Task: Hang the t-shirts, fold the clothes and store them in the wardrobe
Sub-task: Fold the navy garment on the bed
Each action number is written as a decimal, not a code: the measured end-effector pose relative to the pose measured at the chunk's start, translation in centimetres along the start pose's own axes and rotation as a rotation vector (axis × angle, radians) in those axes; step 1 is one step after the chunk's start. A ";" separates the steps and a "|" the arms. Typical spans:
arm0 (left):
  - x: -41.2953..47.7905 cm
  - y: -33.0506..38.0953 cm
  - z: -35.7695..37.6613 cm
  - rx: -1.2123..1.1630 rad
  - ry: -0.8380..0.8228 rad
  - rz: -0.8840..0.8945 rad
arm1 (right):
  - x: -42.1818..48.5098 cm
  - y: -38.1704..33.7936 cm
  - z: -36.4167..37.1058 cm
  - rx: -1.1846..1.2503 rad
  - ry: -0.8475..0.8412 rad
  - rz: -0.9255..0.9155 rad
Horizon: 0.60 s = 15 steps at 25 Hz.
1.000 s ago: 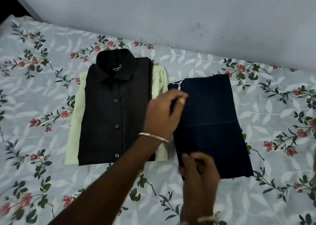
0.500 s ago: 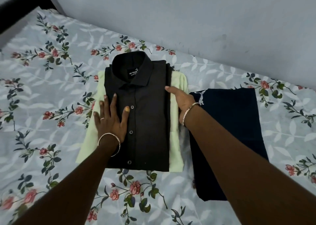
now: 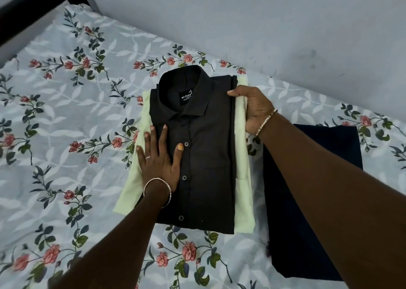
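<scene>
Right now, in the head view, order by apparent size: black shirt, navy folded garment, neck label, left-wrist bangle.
1. black shirt
2. navy folded garment, unsure against the shirt: the right arm covers much of it
3. left-wrist bangle
4. neck label

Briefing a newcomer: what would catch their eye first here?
A folded black shirt lies on a pale green garment on the floral bedsheet. The left hand presses flat on its left side; the right hand grips both at their right edge. A folded navy garment lies right of them.

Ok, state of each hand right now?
Left hand: open, pressing flat on the black shirt.
Right hand: gripping that shirt's right edge, thumb on top.
</scene>
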State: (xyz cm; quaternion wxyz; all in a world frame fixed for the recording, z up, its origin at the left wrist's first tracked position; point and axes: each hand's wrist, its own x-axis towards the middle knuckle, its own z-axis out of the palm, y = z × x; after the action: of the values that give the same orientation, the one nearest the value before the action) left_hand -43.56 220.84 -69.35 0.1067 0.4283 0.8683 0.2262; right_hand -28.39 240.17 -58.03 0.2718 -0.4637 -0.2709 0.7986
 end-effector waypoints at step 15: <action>-0.3 -0.2 0.5 0.017 0.044 0.016 | 2.0 -1.8 0.8 0.158 -0.310 -0.079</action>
State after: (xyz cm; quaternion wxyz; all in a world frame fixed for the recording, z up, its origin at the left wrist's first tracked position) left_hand -43.33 220.69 -69.90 0.0821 0.4312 0.8689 0.2290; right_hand -29.64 242.64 -57.61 0.2935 -0.3014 -0.2641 0.8679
